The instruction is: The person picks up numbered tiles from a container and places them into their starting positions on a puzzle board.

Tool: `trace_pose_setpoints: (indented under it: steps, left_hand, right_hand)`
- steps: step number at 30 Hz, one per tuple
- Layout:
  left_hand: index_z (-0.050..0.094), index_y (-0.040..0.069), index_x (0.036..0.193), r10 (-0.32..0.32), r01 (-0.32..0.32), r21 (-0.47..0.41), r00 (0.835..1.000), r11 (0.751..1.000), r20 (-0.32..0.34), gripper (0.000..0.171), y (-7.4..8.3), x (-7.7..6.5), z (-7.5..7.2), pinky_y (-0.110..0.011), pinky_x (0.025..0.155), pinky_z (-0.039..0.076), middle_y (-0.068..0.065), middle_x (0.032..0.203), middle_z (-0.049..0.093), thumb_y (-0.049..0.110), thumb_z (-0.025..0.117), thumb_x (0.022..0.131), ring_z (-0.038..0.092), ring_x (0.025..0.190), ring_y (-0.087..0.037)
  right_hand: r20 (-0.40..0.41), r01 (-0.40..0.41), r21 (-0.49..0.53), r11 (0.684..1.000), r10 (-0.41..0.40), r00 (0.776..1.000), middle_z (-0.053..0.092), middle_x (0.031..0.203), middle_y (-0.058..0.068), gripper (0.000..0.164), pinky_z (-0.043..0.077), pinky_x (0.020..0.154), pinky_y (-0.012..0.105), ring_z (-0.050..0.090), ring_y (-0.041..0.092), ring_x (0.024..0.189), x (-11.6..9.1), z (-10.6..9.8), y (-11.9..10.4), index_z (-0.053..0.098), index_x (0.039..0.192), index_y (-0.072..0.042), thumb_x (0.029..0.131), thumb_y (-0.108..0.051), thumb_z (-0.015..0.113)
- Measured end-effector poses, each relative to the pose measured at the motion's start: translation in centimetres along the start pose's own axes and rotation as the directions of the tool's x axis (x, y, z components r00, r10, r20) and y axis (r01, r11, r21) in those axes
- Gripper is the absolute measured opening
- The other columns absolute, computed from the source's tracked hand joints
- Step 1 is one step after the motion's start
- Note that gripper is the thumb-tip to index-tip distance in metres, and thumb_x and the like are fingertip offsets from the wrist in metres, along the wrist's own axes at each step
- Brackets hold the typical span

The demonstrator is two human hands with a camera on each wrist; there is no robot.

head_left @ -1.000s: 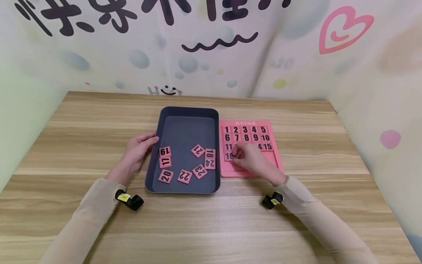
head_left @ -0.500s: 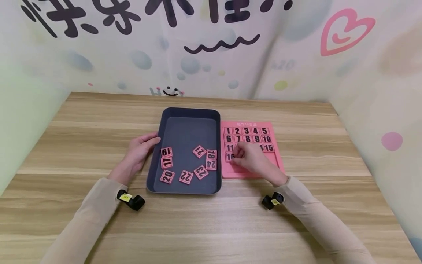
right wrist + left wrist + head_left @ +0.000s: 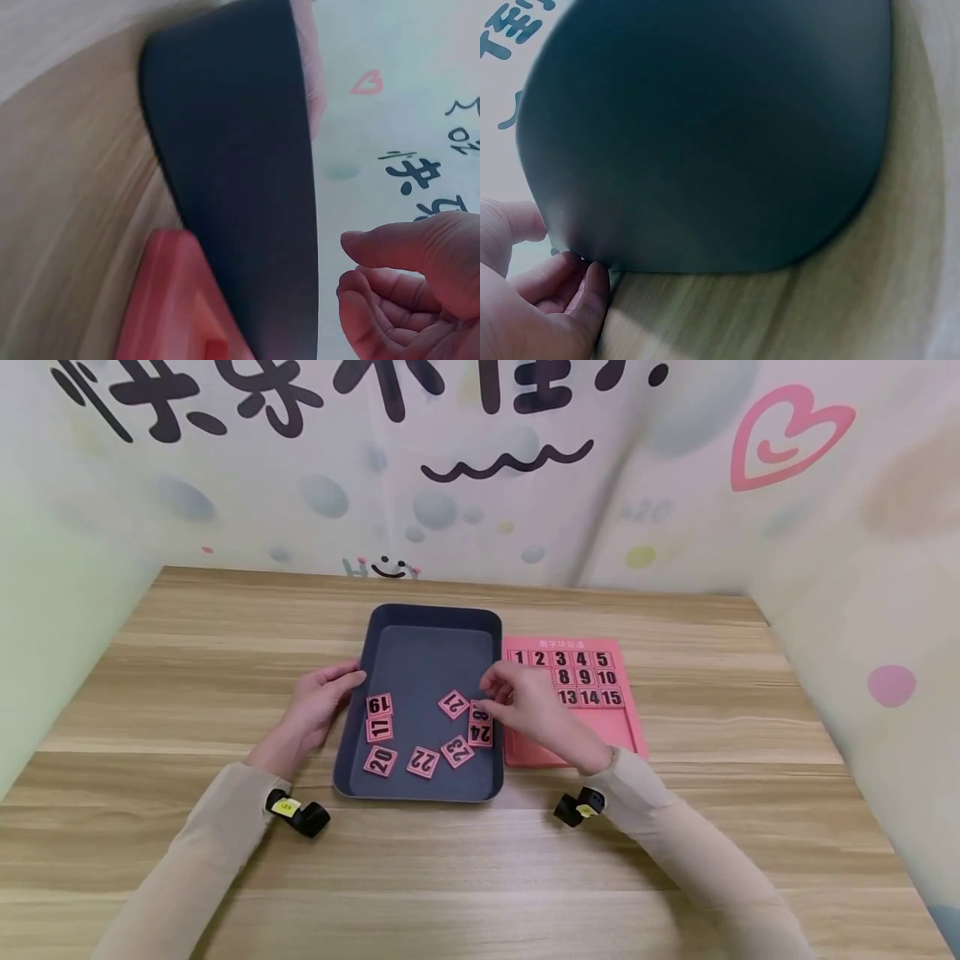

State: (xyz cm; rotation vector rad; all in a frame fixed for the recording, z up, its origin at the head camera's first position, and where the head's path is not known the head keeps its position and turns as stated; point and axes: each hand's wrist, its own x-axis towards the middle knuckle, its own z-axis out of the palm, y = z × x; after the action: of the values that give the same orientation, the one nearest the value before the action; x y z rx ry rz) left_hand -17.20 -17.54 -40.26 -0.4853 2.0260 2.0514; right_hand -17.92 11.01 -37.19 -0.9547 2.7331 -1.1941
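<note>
A dark grey tray (image 3: 431,656) holds several loose pink number tiles, among them 19, 17, 20 and 22 (image 3: 423,762). My left hand (image 3: 311,703) grips its left edge, thumb over the rim. In the left wrist view, the fingers of that hand (image 3: 544,307) meet the tray's wall. My right hand (image 3: 528,702) hovers at the tray's right edge, near tile 18 (image 3: 480,712), which it partly covers. Thumb and forefinger stand apart with nothing between them in the right wrist view. It also hides the left part of the pink number board (image 3: 611,727).
The board lies right against the tray, with rows of number tiles such as 13, 14 and 15 (image 3: 611,697) in its frame. Both rest on a wood-grain table (image 3: 465,877). A printed wall (image 3: 675,527) rises behind the table.
My right hand has moved left, from the board's lower left tile, 16, to the tray's right edge. The left hand keeps its hold on the tray.
</note>
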Motion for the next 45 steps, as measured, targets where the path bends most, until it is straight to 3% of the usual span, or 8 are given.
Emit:
trace_pose_setpoints:
  steps: [6,11,20,29,32,37,45]
  left_hand:
    - [0.041,-0.006,0.137,0.021,-0.021,-0.042,1.0,0.999,-0.002,0.052,0.0,-0.1,-0.1,-0.012,0.08,0.044,-0.003,0.121,0.058,0.013,0.059,0.092,0.055,0.09,0.001]
    - [0.041,-0.007,0.136,0.025,-0.025,-0.057,1.0,0.998,0.001,0.053,0.0,-0.1,-0.1,-0.012,0.079,0.044,0.007,0.104,0.061,0.012,0.059,0.091,0.056,0.088,0.001]
    - [0.04,-0.007,0.137,0.013,-0.013,-0.05,1.0,0.999,-0.001,0.053,0.0,-0.1,-0.2,-0.012,0.079,0.044,-0.004,0.123,0.055,0.013,0.059,0.091,0.054,0.087,0.003]
    - [0.041,-0.008,0.136,0.021,-0.021,-0.068,1.0,0.997,0.0,0.053,0.0,-0.1,-0.2,-0.012,0.077,0.044,0.009,0.102,0.06,0.013,0.06,0.091,0.055,0.085,0.002]
    - [0.041,-0.009,0.136,0.027,-0.028,-0.065,1.0,0.998,-0.003,0.053,0.0,-0.1,-0.2,-0.012,0.075,0.044,0.01,0.099,0.059,0.012,0.059,0.091,0.055,0.083,0.002]
    - [0.04,-0.009,0.136,0.024,-0.025,-0.053,1.0,0.998,-0.01,0.052,0.1,-0.2,-0.2,-0.012,0.075,0.043,0.005,0.108,0.057,0.011,0.057,0.092,0.052,0.084,0.003]
    - [0.041,-0.006,0.137,0.003,-0.004,-0.021,1.0,1.0,-0.013,0.052,0.1,0.0,0.0,-0.013,0.08,0.041,-0.013,0.138,0.044,0.014,0.057,0.092,0.049,0.095,-0.001]
  right_hand:
    - [0.092,0.014,0.041,0.999,-0.018,0.996,0.065,0.087,0.015,0.019,0.053,0.066,0.023,0.063,0.019,0.074,1.1,1.3,-0.8,0.061,0.093,0.004,0.078,-0.001,0.073]
    - [0.203,0.022,0.068,0.997,-0.035,0.979,0.065,0.093,0.013,0.023,0.053,0.072,0.025,0.063,0.019,0.082,1.8,2.8,-1.7,0.062,0.099,0.003,0.08,-0.005,0.073]
    - [0.284,0.116,0.089,0.989,-0.137,0.949,0.065,0.107,0.011,0.03,0.048,0.087,0.029,0.059,0.019,0.097,2.9,5.1,-3.9,0.064,0.11,0.0,0.082,-0.006,0.072]
    - [0.308,0.13,0.154,0.98,-0.172,0.936,0.065,0.107,0.011,0.029,0.05,0.084,0.027,0.059,0.02,0.098,4.0,5.3,-5.2,0.063,0.11,0.001,0.083,-0.005,0.07]
    - [0.311,0.103,0.203,0.974,-0.164,0.936,0.064,0.104,0.015,0.027,0.051,0.081,0.028,0.06,0.022,0.094,4.8,5.0,-5.8,0.063,0.108,0.004,0.083,-0.003,0.069]
    - [0.361,0.007,0.216,0.976,-0.087,0.929,0.065,0.094,0.013,0.021,0.049,0.074,0.017,0.061,0.017,0.084,6.2,5.3,-6.3,0.064,0.103,0.004,0.083,-0.001,0.069]
    - [0.481,-0.168,0.185,0.968,0.06,0.874,0.067,0.086,0.006,0.017,0.049,0.067,0.017,0.062,0.011,0.076,7.8,6.3,-5.9,0.067,0.098,0.001,0.081,0.001,0.07]
